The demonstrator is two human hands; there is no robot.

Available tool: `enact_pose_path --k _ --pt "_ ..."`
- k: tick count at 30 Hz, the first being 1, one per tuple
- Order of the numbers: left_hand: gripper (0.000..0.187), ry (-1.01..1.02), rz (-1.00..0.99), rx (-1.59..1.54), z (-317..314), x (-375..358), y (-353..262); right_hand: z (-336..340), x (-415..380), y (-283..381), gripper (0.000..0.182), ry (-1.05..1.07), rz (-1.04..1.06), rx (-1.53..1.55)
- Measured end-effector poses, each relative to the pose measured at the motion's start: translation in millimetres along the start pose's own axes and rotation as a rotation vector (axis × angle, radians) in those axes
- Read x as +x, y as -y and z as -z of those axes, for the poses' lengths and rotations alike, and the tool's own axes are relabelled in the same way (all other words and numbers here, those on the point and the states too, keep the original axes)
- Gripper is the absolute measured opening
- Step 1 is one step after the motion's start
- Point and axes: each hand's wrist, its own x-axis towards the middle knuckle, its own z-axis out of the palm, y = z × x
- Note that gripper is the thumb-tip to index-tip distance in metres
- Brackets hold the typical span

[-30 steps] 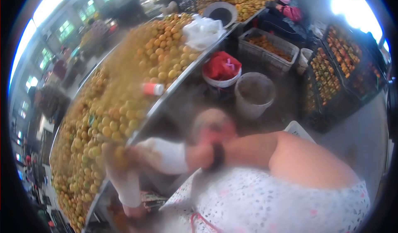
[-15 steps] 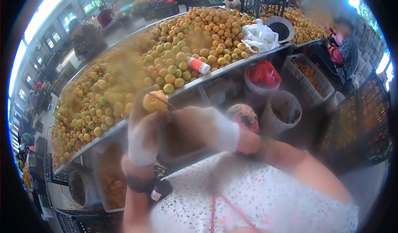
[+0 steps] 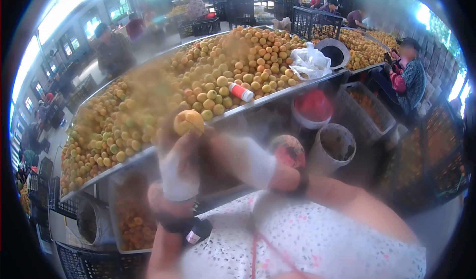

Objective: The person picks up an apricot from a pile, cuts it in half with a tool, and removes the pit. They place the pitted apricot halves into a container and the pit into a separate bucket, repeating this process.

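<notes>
My left hand (image 3: 177, 152), in a stained white glove, is closed around a yellow-orange apricot (image 3: 189, 122) at the near edge of the fruit table. My right hand (image 3: 229, 155), also gloved, meets it from the right with its fingers curled close to the fruit. A thin dark tool, like a small knife, shows faintly between the right fingers and the apricot; blur hides most of it. Beyond both hands lies a broad heap of apricots (image 3: 253, 56) on the metal-edged table (image 3: 277, 104). A red-and-white cylinder (image 3: 241, 92) rests on the heap.
A white plastic bag (image 3: 310, 62) lies by the table's right end. Below stand a bucket with something red (image 3: 312, 108), a dirty white bucket (image 3: 334, 147) and a crate of cut fruit (image 3: 135, 227). A seated person (image 3: 409, 80) is at right; black crates (image 3: 316, 23) stand behind.
Both hands and the apricot have shifted slightly in view as the camera tilted up. The dark tool, seen across the fruit's face before, now shows less, at its lower right side.
</notes>
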Motion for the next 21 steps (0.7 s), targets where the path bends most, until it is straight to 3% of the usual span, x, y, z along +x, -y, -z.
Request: enact_pose_path --k 1,2,6,8,12,14,15,17,21 --pt "0.041 -0.070 0.000 -0.049 0 1 5 -2 3 -2 0.034 -0.012 0.029 -0.019" --pt "0.046 -0.097 0.179 -0.305 12 5 9 -5 2 -9 0.033 -0.027 0.045 -0.032" --pt "0.050 -0.152 0.098 -0.023 23 9 25 -12 1 -15 0.030 -0.067 0.097 -0.080" --pt "0.053 -0.158 -0.019 0.079 18 10 23 -9 -3 -8 0.032 -0.095 0.139 -0.376" --pt "0.055 -0.121 0.003 0.103 19 9 16 -6 -4 -1 0.034 -0.093 0.128 -0.536" --pt "0.054 -0.074 0.077 -0.241 18 10 16 -6 -4 2 0.035 -0.085 0.107 -0.562" --pt "0.054 -0.073 0.077 -0.242 22 10 20 -7 -4 2 0.035 -0.085 0.107 -0.564" --pt "0.055 -0.152 0.105 0.087 30 10 28 -8 -3 3 0.036 -0.094 0.129 -0.557" --pt "0.044 -0.044 0.065 -0.074 12 3 22 -8 -2 -2 0.034 -0.120 0.126 -0.588"
